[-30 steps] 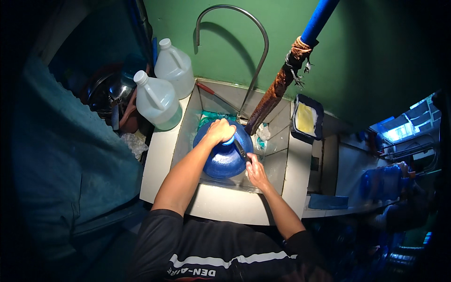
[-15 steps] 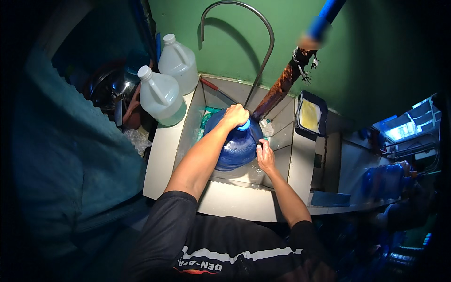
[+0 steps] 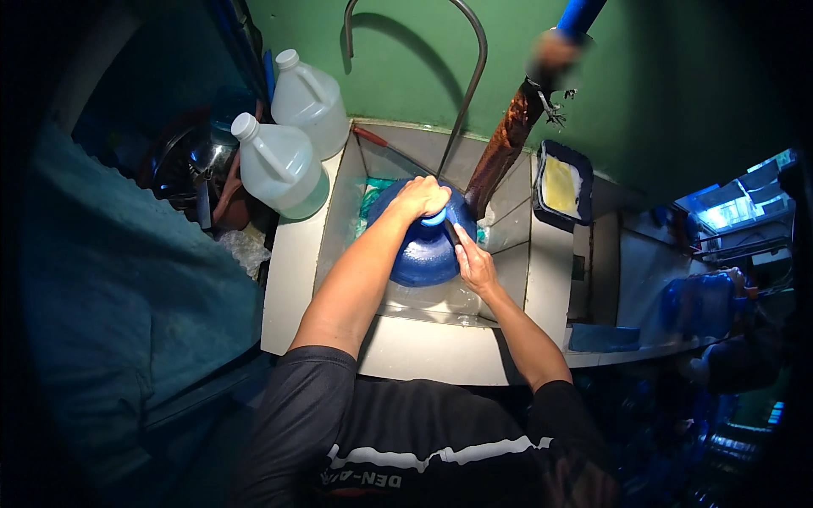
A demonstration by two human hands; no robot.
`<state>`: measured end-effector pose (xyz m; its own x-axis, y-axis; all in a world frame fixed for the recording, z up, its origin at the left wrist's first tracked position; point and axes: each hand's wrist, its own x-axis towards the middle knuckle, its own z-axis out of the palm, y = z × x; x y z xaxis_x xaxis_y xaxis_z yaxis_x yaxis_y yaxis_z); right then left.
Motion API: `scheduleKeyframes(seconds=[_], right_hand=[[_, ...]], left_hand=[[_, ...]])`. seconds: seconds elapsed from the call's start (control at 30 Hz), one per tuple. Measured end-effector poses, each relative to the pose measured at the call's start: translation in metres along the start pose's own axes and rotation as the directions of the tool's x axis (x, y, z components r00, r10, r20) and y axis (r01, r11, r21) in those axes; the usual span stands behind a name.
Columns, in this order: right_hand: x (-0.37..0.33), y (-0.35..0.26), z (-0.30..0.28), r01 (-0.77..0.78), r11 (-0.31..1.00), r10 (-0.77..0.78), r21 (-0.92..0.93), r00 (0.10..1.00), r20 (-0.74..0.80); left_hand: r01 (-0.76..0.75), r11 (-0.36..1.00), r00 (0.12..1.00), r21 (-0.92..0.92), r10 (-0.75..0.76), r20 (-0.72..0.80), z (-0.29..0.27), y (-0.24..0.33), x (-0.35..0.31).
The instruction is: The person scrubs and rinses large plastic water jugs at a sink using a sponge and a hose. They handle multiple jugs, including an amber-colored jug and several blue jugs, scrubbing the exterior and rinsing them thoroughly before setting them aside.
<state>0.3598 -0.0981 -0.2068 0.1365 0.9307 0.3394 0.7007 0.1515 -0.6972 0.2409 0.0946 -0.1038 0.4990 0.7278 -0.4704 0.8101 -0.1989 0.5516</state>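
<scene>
A large round blue water jug (image 3: 423,258) sits in a tiled sink (image 3: 339,203), its light blue cap or neck (image 3: 434,218) toward me. My left hand (image 3: 421,199) is closed over the top of the jug at this cap, fingers curled round its far side. In my right hand (image 3: 477,267) is a narrow dark tool (image 3: 456,233), pointing up to the jug's neck from the right; its kind cannot be made out. Suds and wet green-blue material (image 3: 373,199) show beside the jug at the left.
Two white-capped translucent jugs (image 3: 284,165) stand on the left ledge. A curved metal faucet pipe (image 3: 474,76) and a rusty pipe (image 3: 508,140) rise behind the sink. A red-handled tool (image 3: 370,136) leans in its far corner. A dark tray with a yellow sponge-like block (image 3: 559,188) sits right.
My right hand has moved up along the jug's side, bringing the dark tool to the neck. The left hand stays on top. The whole view has shifted slightly.
</scene>
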Motion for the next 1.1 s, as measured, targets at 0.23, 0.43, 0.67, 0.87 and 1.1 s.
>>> scheduleKeyframes(seconds=[0.23, 0.43, 0.67, 0.87, 1.1], right_hand=[[0.008, 0.013, 0.001, -0.076, 0.993, 0.066, 0.093, 0.992, 0.106], [0.014, 0.001, 0.007, 0.037, 0.999, -0.035, 0.029, 0.998, -0.046], [0.014, -0.015, -0.075, 0.141, 0.88, 0.14, -0.454, 0.836, 0.531], [-0.031, 0.031, -0.139, -0.249, 0.788, 0.333, -0.563, 0.942, 0.049], [-0.06, 0.072, -0.129, -0.322, 0.671, 0.293, -0.668, 0.943, -0.16]], left_hand=[[0.02, 0.999, 0.998, -0.05, -0.023, -0.058, -0.002, -0.002, -0.002], [0.033, 0.999, 0.999, -0.012, -0.034, -0.042, 0.0, -0.003, 0.005], [-0.005, 0.998, 0.99, -0.057, -0.003, -0.142, 0.006, -0.003, 0.002], [0.011, 0.944, 0.966, -0.329, -0.096, -0.241, 0.015, -0.02, 0.007], [-0.19, 0.841, 0.838, -0.507, -0.13, -0.53, 0.009, -0.059, 0.03]])
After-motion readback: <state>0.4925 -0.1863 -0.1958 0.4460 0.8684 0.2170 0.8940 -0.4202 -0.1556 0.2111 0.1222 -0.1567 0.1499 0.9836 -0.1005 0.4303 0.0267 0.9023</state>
